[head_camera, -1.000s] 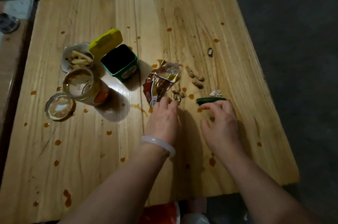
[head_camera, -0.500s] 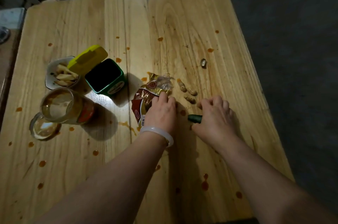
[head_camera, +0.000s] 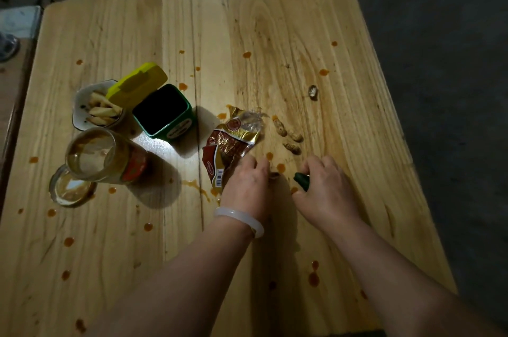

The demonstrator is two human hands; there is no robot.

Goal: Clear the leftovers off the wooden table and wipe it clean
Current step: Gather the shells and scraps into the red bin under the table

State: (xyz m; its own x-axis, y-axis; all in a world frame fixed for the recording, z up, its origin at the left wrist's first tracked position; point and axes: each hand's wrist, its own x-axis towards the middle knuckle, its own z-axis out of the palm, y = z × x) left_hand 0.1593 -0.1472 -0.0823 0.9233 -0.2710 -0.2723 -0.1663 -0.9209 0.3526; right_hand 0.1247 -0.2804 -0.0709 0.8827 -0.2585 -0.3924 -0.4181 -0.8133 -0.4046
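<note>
Beside crinkled foil wrapper [head_camera: 233,141], right hand [head_camera: 327,191] pinches smooth green piece [head_camera: 301,179].

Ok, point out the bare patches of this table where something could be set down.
Free: the far stretch of the table beyond the green tub and peanuts, and the near left corner below the jar lid; only sauce-spotted. Crowded: bowl, tub, jar and lid cluster at left; wrapper, left hand and right hand, gripping a green piece, fill the middle.

Your right hand [head_camera: 327,191] covers most of the green thing [head_camera: 301,179], leaving its kind unclear; your left hand [head_camera: 246,185] hides the near corner of the wrapper [head_camera: 231,141]; the table [head_camera: 275,20] is cut off left and bottom.
</note>
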